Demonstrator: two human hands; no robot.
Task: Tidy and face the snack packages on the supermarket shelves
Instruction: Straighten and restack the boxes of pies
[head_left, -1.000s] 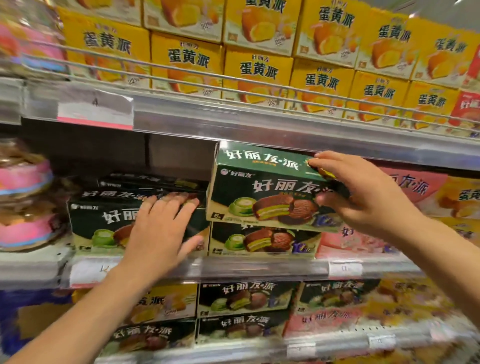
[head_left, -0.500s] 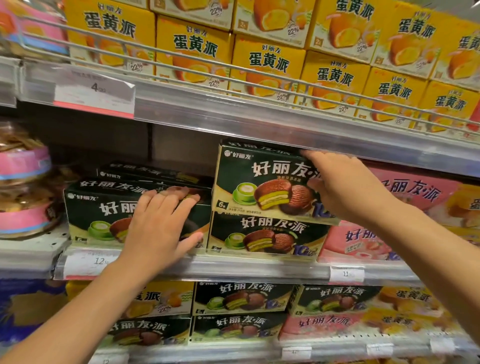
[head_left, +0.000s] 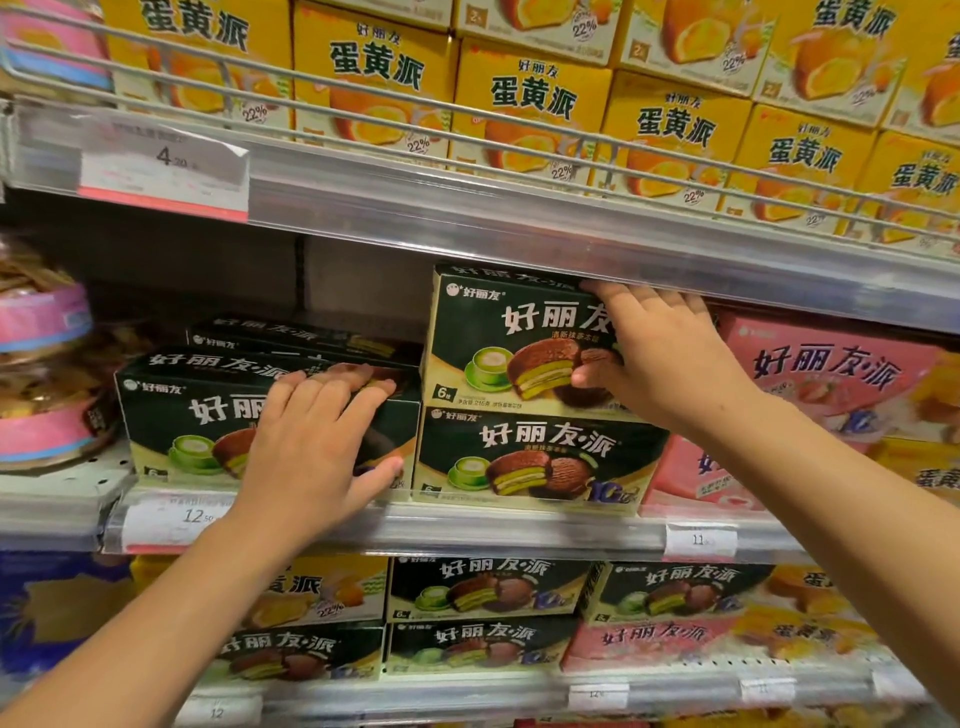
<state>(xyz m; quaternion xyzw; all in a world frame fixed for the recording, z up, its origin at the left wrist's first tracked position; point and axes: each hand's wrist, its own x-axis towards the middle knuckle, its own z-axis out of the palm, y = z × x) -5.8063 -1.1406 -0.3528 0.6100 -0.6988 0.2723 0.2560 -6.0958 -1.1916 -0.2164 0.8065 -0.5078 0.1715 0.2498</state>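
On the middle shelf, a dark green pie box (head_left: 498, 343) stands stacked on a second green box (head_left: 535, 457). My right hand (head_left: 660, 353) grips the upper box at its right end, fingers over the top edge and thumb on the front. To the left sits another green box (head_left: 208, 410), with more green boxes behind it. My left hand (head_left: 317, 441) lies flat on that box's front and top edge, fingers spread.
Pink boxes (head_left: 826, 369) fill the shelf to the right. Yellow egg-pie boxes (head_left: 530, 104) line the upper shelf behind a wire rail (head_left: 363, 98). Round pink-banded tubs (head_left: 41, 374) stand at the left. The lower shelf holds green, yellow and pink boxes. Price tags (head_left: 163, 171) hang on shelf edges.
The upper green box went from tilted forward to upright and pushed back onto the lower box. My right hand shifted along its right end. My left hand stayed on the left box.
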